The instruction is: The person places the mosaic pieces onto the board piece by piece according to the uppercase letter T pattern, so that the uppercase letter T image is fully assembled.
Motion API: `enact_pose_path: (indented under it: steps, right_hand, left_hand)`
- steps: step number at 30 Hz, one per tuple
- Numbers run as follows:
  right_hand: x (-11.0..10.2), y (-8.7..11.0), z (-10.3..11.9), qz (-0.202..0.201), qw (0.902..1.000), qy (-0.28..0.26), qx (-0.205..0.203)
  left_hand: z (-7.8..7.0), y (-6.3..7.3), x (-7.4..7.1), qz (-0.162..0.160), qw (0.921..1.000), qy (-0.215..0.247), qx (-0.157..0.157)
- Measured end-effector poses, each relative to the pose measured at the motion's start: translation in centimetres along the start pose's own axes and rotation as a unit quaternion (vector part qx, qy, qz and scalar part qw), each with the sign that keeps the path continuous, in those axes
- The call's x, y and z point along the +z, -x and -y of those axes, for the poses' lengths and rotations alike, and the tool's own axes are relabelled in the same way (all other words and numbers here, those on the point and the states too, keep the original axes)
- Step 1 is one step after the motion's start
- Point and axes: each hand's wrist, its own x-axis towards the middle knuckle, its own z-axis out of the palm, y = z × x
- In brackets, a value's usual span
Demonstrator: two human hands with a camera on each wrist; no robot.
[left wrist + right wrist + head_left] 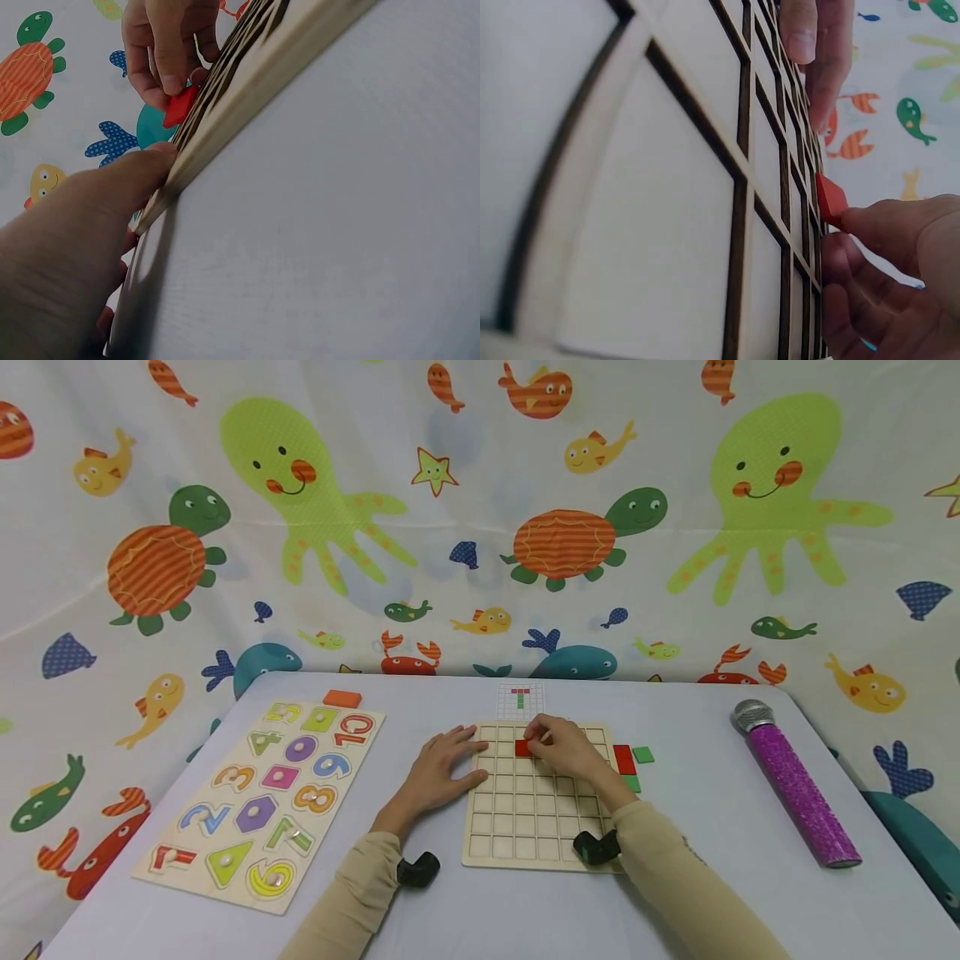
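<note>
A wooden grid board [504,852] lies on the white table. My right hand [566,747] is over its upper part, thumb and fingertips pinching a small red square tile [522,748] at the grid's upper rows. The right wrist view shows the red tile [831,199] tilted against the grid, the thumb on its edge. My left hand [447,764] rests at the board's left side with fingers extended, the thumb [154,161] on the rim. Behind the board lies a printed card [520,702] with a red and green T pattern on a small grid.
Red tiles [625,759] and a green tile [642,754] lie right of the board; another green tile [632,783] is partly hidden by the right arm. A number puzzle board [258,802] and an orange block [342,698] are at left, a purple glitter microphone [802,789] at right.
</note>
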Motion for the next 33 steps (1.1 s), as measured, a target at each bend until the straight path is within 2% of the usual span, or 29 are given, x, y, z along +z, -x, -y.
enact_pose_path:
  steps: [8, 13, 18, 26, 33]
  right_hand:
    - [0.2, -0.1, 0.5, -0.002, 0.9986, 0.053, 0.009]
    - [-0.2, 0.1, 0.3, 0.003, 0.9989, 0.046, 0.001]
    - [-1.6, 0.7, -0.2, -0.002, 0.9997, 0.024, -0.004]
    - [-4.1, 2.0, -2.6, -0.013, 0.9992, 0.034, -0.014]
    - [-5.9, 3.1, -4.2, -0.022, 0.9990, 0.039, -0.001]
  left_hand:
    - [-0.2, 0.0, 0.0, -0.002, 1.0000, 0.002, 0.001]
    - [-0.2, -0.1, 0.1, -0.002, 1.0000, -0.004, 0.002]
    - [-0.1, -0.1, 0.0, -0.002, 1.0000, -0.009, 0.000]
    - [-0.2, -0.1, -0.1, -0.007, 0.9999, -0.010, 0.004]
    - [-0.3, 0.0, 0.0, -0.010, 0.9999, -0.003, 0.003]
